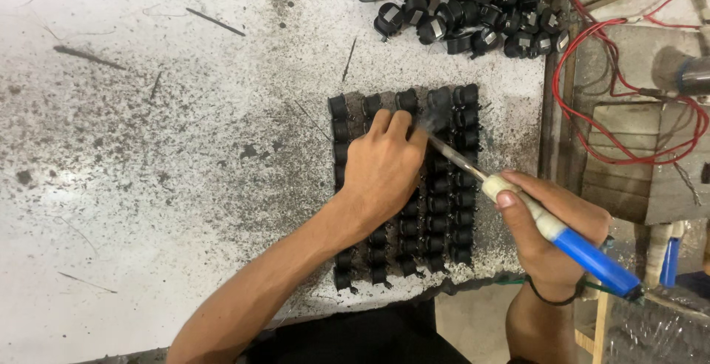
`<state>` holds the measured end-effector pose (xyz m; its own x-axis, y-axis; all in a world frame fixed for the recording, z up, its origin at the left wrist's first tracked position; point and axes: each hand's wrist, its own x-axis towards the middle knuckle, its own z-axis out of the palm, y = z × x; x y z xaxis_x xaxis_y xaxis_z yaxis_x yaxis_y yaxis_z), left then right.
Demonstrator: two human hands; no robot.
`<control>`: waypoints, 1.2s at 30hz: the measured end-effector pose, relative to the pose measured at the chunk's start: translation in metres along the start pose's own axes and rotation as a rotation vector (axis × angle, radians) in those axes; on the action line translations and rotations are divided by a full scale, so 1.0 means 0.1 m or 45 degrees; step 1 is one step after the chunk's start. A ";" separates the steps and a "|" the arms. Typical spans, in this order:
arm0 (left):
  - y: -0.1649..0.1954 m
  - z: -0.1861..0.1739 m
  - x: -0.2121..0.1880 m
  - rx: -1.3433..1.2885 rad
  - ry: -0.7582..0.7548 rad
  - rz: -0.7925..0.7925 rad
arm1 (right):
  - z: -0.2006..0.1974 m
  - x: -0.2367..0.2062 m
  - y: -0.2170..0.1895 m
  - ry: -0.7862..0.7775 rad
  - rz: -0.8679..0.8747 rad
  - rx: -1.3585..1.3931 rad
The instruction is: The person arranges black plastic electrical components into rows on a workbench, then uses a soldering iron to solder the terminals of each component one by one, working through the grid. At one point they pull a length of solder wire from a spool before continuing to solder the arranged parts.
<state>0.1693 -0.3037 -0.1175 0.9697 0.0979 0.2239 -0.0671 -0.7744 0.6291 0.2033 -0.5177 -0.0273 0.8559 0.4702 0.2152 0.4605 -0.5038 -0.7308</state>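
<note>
My left hand (pixel 381 172) rests palm down on a block of small black parts (pixel 451 216) set in tight rows on the white, stained table (pixel 148 186); its fingers are curled by the upper rows. My right hand (pixel 551 235) grips a soldering iron with a blue handle (pixel 592 257) and a white collar. The iron's metal tip (pixel 444 150) reaches the parts just right of my left fingers, where a faint wisp of smoke rises.
A loose heap of black parts (pixel 473 5) lies at the table's far edge. Red wires (pixel 592 68) loop over a wooden frame right of the table. Thin wire scraps lie scattered on the table's left side.
</note>
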 end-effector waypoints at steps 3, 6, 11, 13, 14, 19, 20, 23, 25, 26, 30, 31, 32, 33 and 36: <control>0.03 -0.04 0.05 -0.019 -0.011 -0.012 | -0.04 0.06 -0.09 -0.068 -0.112 -0.179; 0.11 -0.26 0.08 -0.041 -0.025 -0.044 | -0.09 0.08 -0.10 -0.086 -0.010 -0.097; 0.17 -0.77 0.09 -0.302 0.091 -0.072 | 0.06 0.00 0.12 0.217 0.211 0.540; 0.13 -0.80 0.19 -0.180 0.260 -0.038 | 0.12 -0.05 0.25 0.258 0.194 0.626; 0.09 -0.77 0.24 -0.116 0.348 -0.002 | 0.15 -0.06 0.31 0.286 0.186 0.615; -0.07 -0.37 0.32 -0.004 0.093 -0.090 | 0.10 -0.02 0.46 0.241 0.145 0.501; -0.10 -0.30 0.29 -0.011 0.060 -0.113 | 0.09 -0.01 0.45 0.220 0.148 0.493; -0.15 -0.13 0.23 0.005 0.079 -0.069 | 0.10 0.06 0.41 0.207 0.188 0.480; -0.15 -0.08 0.22 0.007 0.063 -0.060 | 0.11 0.11 0.38 0.190 0.185 0.466; -0.15 -0.06 0.22 0.010 0.055 -0.056 | 0.10 0.12 0.36 0.167 0.166 0.457; -0.13 -0.06 0.26 0.037 0.033 -0.044 | 0.07 0.16 0.30 0.097 0.181 0.324; -0.12 -0.07 0.27 0.041 0.030 -0.034 | 0.06 0.17 0.29 0.087 0.174 0.299; -0.12 -0.09 0.26 0.045 0.027 -0.026 | 0.05 0.17 0.29 0.074 0.168 0.275; -0.11 -0.11 0.26 0.041 0.028 -0.034 | 0.04 0.18 0.28 0.063 0.163 0.251; -0.12 -0.17 0.25 0.043 0.036 -0.045 | 0.04 0.20 0.26 0.083 0.128 0.234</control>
<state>0.1902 -0.2814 -0.1075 0.9642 0.1427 0.2233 -0.0246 -0.7908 0.6116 0.2318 -0.5190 -0.0446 0.9116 0.3732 0.1723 0.3263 -0.4021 -0.8554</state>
